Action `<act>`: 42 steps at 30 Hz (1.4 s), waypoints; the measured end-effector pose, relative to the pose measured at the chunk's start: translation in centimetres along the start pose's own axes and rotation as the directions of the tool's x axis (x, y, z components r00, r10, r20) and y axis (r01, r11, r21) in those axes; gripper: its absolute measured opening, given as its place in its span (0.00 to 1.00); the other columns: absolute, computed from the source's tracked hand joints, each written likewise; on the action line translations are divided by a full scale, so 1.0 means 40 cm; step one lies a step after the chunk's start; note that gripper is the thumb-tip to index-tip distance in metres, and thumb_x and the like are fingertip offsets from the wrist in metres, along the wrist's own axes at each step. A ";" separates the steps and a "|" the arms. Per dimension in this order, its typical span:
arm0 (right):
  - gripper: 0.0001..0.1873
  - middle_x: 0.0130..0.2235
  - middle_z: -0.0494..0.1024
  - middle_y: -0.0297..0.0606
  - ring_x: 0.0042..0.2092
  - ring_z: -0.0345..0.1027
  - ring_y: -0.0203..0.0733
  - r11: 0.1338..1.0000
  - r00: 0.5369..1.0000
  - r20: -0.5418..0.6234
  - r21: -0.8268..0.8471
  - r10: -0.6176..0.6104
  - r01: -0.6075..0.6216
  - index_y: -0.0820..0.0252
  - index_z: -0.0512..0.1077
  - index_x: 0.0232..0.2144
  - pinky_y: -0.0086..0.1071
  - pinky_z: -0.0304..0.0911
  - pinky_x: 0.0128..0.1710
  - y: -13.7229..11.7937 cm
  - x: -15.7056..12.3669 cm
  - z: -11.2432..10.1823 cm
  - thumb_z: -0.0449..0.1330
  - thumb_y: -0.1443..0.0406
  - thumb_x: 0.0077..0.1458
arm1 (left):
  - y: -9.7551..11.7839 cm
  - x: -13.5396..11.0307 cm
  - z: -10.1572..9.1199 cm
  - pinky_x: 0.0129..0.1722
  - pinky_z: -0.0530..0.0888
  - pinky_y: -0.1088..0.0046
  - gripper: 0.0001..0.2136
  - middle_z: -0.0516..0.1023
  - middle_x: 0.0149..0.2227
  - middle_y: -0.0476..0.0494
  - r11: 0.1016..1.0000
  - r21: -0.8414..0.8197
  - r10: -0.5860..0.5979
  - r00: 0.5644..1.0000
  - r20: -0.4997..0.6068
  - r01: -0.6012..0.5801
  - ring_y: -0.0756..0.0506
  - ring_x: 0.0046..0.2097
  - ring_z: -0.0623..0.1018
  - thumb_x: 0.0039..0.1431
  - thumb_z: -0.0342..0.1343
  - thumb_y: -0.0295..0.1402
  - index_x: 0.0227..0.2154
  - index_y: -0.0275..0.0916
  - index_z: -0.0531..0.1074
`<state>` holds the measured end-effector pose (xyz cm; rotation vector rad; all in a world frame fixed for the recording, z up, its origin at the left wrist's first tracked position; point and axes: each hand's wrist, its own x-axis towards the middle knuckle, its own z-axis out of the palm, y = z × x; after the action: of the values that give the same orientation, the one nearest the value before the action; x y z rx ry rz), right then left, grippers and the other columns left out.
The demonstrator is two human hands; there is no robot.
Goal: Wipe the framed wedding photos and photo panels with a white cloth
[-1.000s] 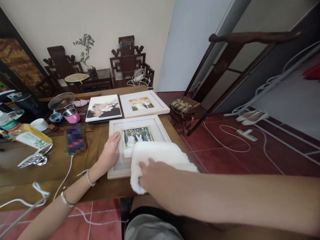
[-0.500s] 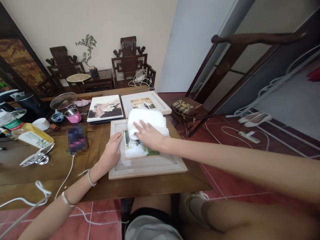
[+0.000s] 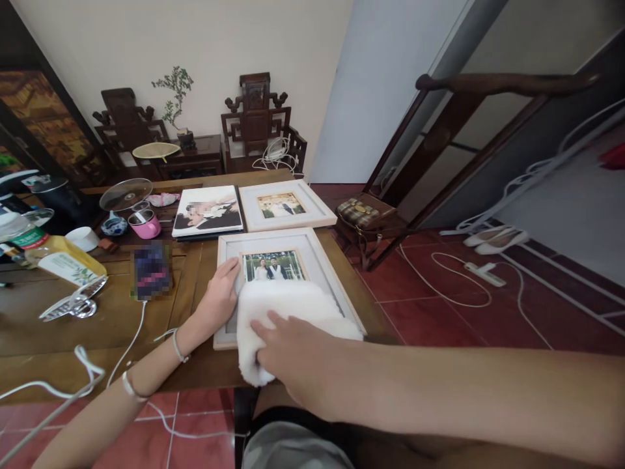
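A light wooden picture frame [image 3: 336, 277] with a couple's photo lies flat near the table's front edge. My left hand [image 3: 222, 293] grips its left rim, fingers together over the edge. A folded, fluffy white towel [image 3: 303, 299] covers the lower part of the frame and hangs over the near rim. Pressed on this towel, my right hand [image 3: 297, 355] holds it with the thumb tucked into its left side. The upper part of the photo shows above the towel; the lower part is hidden.
Behind lie a second framed photo [image 3: 312, 202] and a photo album [image 3: 208, 212]. To the left on the wooden table [image 3: 195, 365] are a pink mug [image 3: 146, 226], a bottle of yellow liquid [image 3: 73, 264], a hair claw [image 3: 75, 301] and white cables. A wooden chair [image 3: 442, 137] stands right.
My right hand has drawn the towel toward me, from the upper part of the frame to its near edge, uncovering the couple in the photo. My left hand has stayed on the rim.
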<state>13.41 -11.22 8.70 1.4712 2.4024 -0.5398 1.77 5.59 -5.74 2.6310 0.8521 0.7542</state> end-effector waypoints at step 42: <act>0.22 0.43 0.77 0.54 0.42 0.74 0.49 0.912 0.917 0.000 -0.106 0.398 -0.396 0.70 0.75 0.46 0.34 0.64 0.35 0.260 0.000 -0.073 0.50 0.80 0.53 | 0.026 0.002 -0.027 0.61 0.65 0.56 0.17 0.69 0.59 0.34 0.994 -0.104 -0.010 0.999 0.034 0.014 0.40 0.61 0.68 0.69 0.40 0.32 0.57 0.37 0.63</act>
<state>22.58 -5.61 9.51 1.8282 1.9961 -0.3259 1.70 4.94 -4.38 2.5373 0.7968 0.7288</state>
